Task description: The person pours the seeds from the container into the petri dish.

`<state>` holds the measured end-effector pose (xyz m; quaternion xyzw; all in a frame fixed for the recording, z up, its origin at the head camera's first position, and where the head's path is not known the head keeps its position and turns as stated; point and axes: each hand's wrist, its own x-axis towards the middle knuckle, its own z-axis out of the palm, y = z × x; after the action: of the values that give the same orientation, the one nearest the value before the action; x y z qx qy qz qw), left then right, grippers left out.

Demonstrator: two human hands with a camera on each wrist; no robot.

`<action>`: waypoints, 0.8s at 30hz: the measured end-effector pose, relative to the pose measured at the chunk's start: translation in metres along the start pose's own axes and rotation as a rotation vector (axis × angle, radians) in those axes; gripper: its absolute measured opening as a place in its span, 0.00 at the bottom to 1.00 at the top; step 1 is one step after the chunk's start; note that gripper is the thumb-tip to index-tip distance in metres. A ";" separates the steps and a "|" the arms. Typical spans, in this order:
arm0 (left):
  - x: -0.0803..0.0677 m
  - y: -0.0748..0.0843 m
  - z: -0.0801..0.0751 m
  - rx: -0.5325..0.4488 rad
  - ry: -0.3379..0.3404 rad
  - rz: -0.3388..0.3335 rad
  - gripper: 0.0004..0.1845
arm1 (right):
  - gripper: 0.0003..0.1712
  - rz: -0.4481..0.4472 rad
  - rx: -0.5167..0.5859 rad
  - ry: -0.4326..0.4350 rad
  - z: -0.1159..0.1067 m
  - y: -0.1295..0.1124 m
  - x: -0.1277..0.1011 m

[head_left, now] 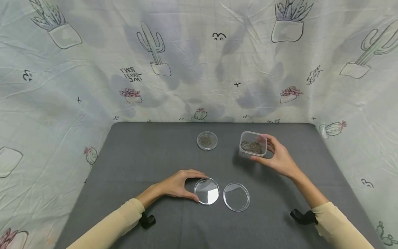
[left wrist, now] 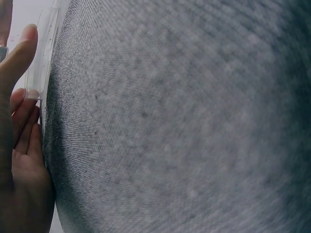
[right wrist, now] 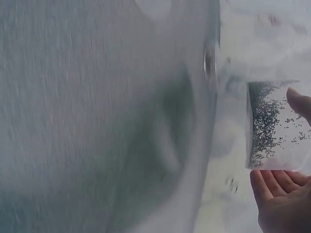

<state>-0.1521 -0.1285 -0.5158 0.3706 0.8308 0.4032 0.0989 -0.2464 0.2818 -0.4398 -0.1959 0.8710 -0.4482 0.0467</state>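
Observation:
On the grey table, my left hand holds a clear round petri dish by its edge, thumb at the near side and fingers at the far side. The left wrist view catches the dish edge-on between thumb and fingers. A second clear round dish part lies just to its right, untouched. My right hand grips a clear plastic box from its right side, raised above the table. Dark, soil-like grains cover its bottom. Seen from the right wrist, grains also cling to the box's wall.
Behind the hands, toward the table's far side, stands another petri dish with dark grains in it. A cactus-print curtain hangs around the back and sides of the grey table.

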 end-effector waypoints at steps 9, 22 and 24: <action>-0.001 0.000 0.001 0.003 0.003 -0.006 0.45 | 0.52 -0.126 -0.040 -0.103 0.034 -0.031 -0.012; -0.003 0.002 0.003 0.018 0.001 0.008 0.44 | 0.57 -0.417 -0.231 -0.153 0.067 -0.054 -0.019; -0.003 0.002 0.003 0.021 0.000 0.008 0.44 | 0.58 -0.457 -0.279 -0.158 0.070 -0.056 -0.020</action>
<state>-0.1478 -0.1276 -0.5171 0.3751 0.8335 0.3948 0.0936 -0.1929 0.2067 -0.4385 -0.4260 0.8511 -0.3064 -0.0154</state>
